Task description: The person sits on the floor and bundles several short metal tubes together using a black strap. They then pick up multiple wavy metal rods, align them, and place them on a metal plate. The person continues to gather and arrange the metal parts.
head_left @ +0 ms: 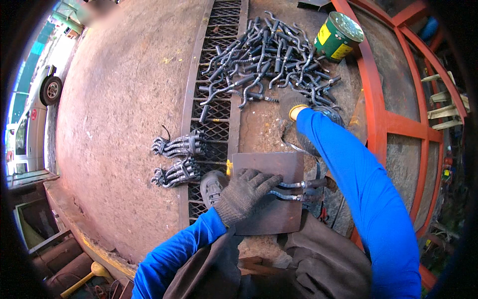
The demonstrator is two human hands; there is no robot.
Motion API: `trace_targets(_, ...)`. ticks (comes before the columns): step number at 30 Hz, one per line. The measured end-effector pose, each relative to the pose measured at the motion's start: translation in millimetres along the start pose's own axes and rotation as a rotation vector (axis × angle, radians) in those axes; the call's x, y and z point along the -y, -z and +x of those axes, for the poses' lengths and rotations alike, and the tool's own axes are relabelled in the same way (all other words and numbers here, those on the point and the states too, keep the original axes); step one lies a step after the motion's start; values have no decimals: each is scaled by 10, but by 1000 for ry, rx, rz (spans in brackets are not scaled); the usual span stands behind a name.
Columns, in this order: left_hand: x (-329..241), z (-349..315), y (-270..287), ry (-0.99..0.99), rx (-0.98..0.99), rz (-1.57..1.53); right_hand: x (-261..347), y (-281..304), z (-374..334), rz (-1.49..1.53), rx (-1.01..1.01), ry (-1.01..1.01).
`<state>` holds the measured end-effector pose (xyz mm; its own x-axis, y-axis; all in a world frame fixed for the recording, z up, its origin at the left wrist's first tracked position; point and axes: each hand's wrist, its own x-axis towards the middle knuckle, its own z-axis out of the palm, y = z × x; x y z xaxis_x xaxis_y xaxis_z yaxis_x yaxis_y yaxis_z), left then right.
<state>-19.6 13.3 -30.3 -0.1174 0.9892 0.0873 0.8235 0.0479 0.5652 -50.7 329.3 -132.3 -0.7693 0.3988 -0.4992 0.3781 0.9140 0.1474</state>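
Across my lap lies a flat brown plate point(267, 164). My left hand point(246, 193), in a dark knit glove, rests on it with fingers laid over two bent rebar pieces point(286, 195) that stick out to the right and end in dark sleeves. My right arm stretches forward. The gloved right hand point(293, 103) is at the near edge of a large heap of similar bent rebar pieces point(271, 52); its fingers are hidden against the dark metal. Left of my shoe point(213, 187) lie two tied bundles of rebar pieces point(181, 145) point(178, 172).
A green can point(339, 36) with yellow labels stands behind the heap, beside an orange-red metal frame point(373, 104). A mesh-covered drain point(215, 119) runs along the concrete floor point(124, 99). A thin strip point(294, 146) curves near my right foot. A parked vehicle point(32, 124) is at far left.
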Motion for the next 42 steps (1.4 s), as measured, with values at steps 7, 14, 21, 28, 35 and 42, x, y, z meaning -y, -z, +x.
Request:
trace_targets(7, 28, 30, 53, -49, -51, -97, 225, -147, 31, 260, -273, 5)
trace_targets(14, -8, 19, 18, -12, -79, -95, 233, -429, -92, 244, -287, -106)
trace_targets(21, -138, -14, 306, 141, -278, -32, 297, 572, -728, 225, -79, 168)
trace_targets(28, -33, -72, 467, 466, -367, -442, 18, 796, -1439, 939, 28, -73)
trace_targets(35, -430, 568, 729, 192, -387, -28, -136, 617, -1897, 945, -611, 5)
trace_targets(42, 514, 933, -8, 408, -336, -940, 319, 481, -1465, 1480, -630, 331)
